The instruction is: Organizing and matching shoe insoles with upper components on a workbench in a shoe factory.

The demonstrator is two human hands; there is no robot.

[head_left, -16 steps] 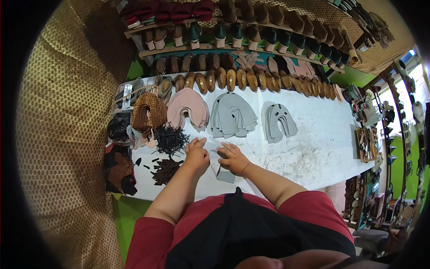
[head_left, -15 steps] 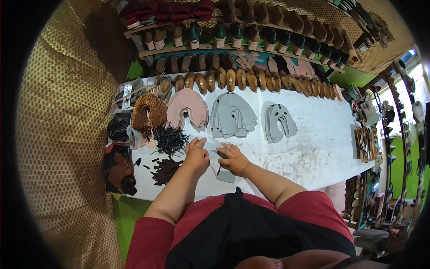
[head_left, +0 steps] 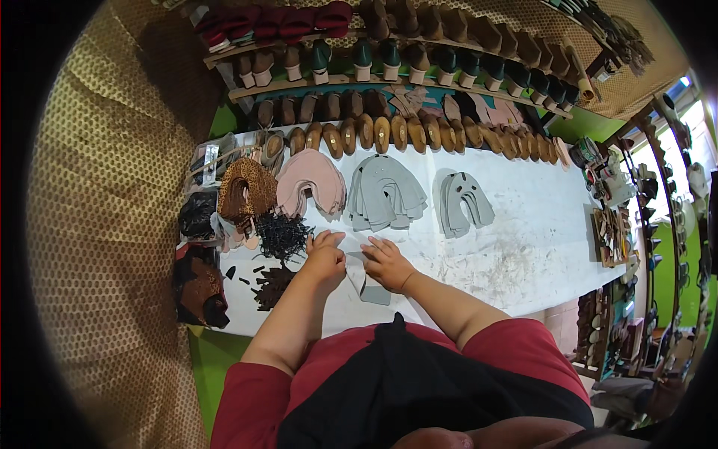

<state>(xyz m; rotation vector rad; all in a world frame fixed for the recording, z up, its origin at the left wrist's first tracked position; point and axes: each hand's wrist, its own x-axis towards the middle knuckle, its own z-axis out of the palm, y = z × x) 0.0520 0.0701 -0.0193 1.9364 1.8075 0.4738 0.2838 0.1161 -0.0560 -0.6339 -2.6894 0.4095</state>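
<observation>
At far left, along the white worktable (head_left: 523,247) edge, dark leather scraps (head_left: 198,280) and a black bundle (head_left: 197,215) crowd the corner; no free room there. Next rt: brown patterned cutouts (head_left: 245,191), then a pile of small black pieces (head_left: 283,233) w/ loose dark bits (head_left: 271,284) below it, near the front edge.

Left hand (head_left: 325,258): rests on the table just rt of the black pile, fingers curled, tips extended fwd and pressing down on the tabletop. Cannot tell if anything is pinched under them.

Grey cut piece (head_left: 368,288): lies flat on the table between and below both hands, close to the front edge, partly covered by the right hand.

Right hand (head_left: 387,263): palm down, fingers narrow and together, pressing on the upper end of the grey cut piece. Hands nearly touching.

Behind the hands: pink upper stack (head_left: 310,183), large grey stack (head_left: 385,194), smaller grey stack (head_left: 464,198), each fanned, well apart from the hands. Rear edge: row of wooden shoe lasts (head_left: 419,131).

Rt of the smaller grey stack: open stained table surface through to the rt edge, where small tools (head_left: 609,224) sit.
</observation>
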